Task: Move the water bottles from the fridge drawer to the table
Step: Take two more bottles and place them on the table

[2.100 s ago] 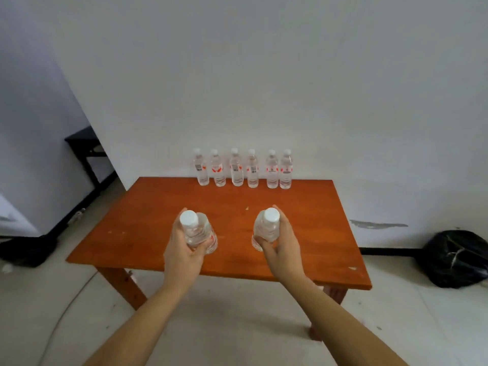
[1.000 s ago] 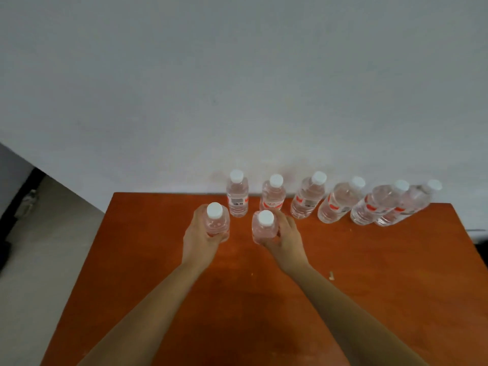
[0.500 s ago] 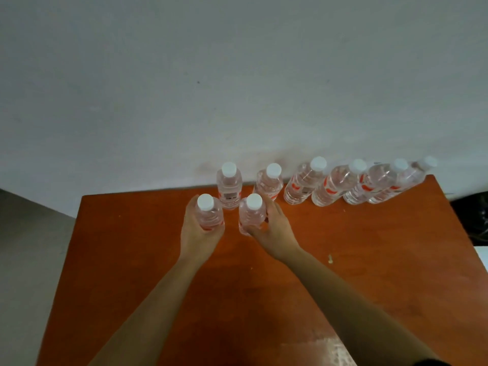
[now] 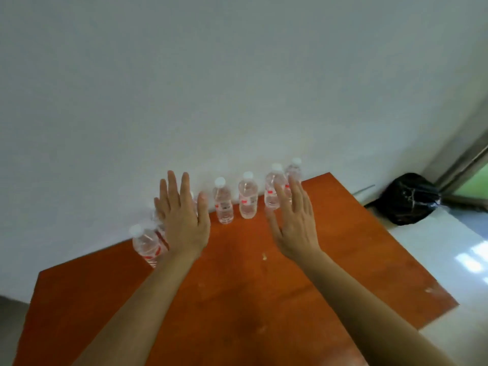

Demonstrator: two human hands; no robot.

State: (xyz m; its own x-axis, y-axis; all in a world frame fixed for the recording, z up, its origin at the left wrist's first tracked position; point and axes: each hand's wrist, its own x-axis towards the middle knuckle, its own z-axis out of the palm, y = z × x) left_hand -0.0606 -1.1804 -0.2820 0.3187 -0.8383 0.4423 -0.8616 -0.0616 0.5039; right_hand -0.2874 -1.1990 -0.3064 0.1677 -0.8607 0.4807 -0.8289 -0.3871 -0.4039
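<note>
Several clear water bottles with white caps and red labels stand in a row along the far edge of the orange wooden table (image 4: 237, 299), against the white wall. One bottle (image 4: 148, 245) shows at the left end, two more (image 4: 224, 204) (image 4: 248, 199) in the middle, others (image 4: 273, 190) at the right. My left hand (image 4: 182, 220) is raised flat with fingers spread, empty, and hides some bottles behind it. My right hand (image 4: 297, 223) is also raised and empty, fingers apart, in front of the right-hand bottles.
A full black rubbish bag (image 4: 408, 199) lies on the pale floor to the right of the table, by a door frame (image 4: 459, 154). The white wall stands directly behind the bottle row.
Both hands have let go of the two bottles they carried and drawn back, open. The two bottles now stand with the row. The view has swung to the right.
</note>
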